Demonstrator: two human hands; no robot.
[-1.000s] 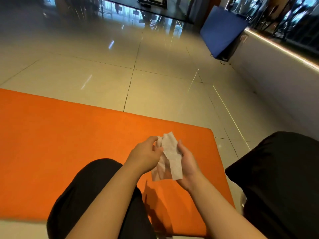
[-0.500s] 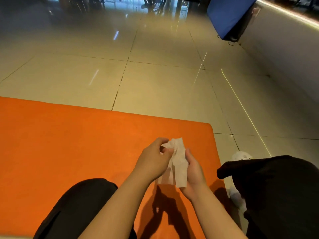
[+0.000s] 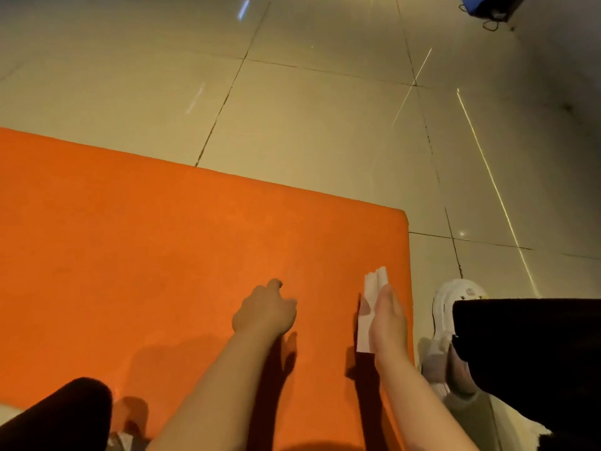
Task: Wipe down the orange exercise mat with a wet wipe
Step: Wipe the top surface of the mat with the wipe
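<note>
Nearest the camera, two black-clad knees are framing the view, the left knee point(image 3: 65, 415) low over the mat's near edge and the right knee point(image 3: 533, 359) off to the side above a white sneaker point(image 3: 450, 307) standing on the floor just beside the mat. Both bare forearms are reaching forward over the orange exercise mat point(image 3: 146, 239). The left hand point(image 3: 265, 312) is hovering or resting close to the mat with its fingers loosely curled and holding nothing; contact cannot be told. The right hand point(image 3: 387, 320) is lying edge-on near the mat's right border, its fingers straight, carrying the wet wipe point(image 3: 370, 301) against its palm side. The wipe is white, folded into a narrow crumpled strip, sticking out past the fingertips. The mat is lying flat, bright orange, thick, with a rounded far corner. Beyond it, glossy beige floor tiles point(image 3: 309, 109) are reflecting thin streaks of light.
</note>
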